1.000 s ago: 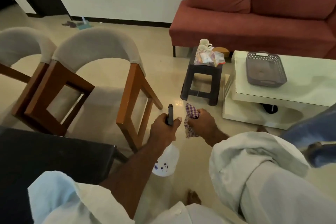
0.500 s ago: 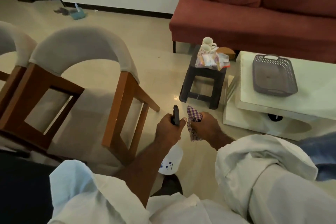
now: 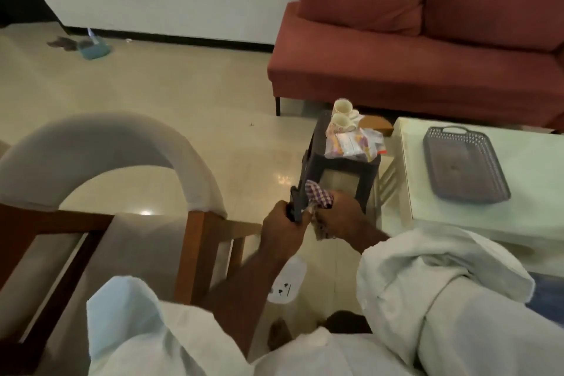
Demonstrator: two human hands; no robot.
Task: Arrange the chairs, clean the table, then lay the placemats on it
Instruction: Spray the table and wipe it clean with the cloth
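Near the middle of the frame, low down, the two hands are close together above the floor. The left hand [image 3: 282, 230] is curled tight round the dark top of a spray bottle [image 3: 287, 281], and the bottle's white body hangs down under the arm. The right hand [image 3: 337, 218] is bunched round a checked cloth [image 3: 319, 196], which touches the bottle's top. At the left of the frame stands a chair [image 3: 100, 143] with a round grey back and brown wooden legs. Its edges are blurry, so it may be just touching the left arm, but I cannot be sure. Just behind the hands is a small dark stool [image 3: 317, 146] with two cups [image 3: 341, 122] and some packets [image 3: 351, 145] on it. At the right is a white worktop [image 3: 457, 217], and a grey tray [image 3: 465, 165] with little holes lies on it. A red sofa [image 3: 427, 70] fills the upper right. Far off in the upper left, a blue dustpan [image 3: 93, 50] lies on the floor [image 3: 183, 85] by the wall.
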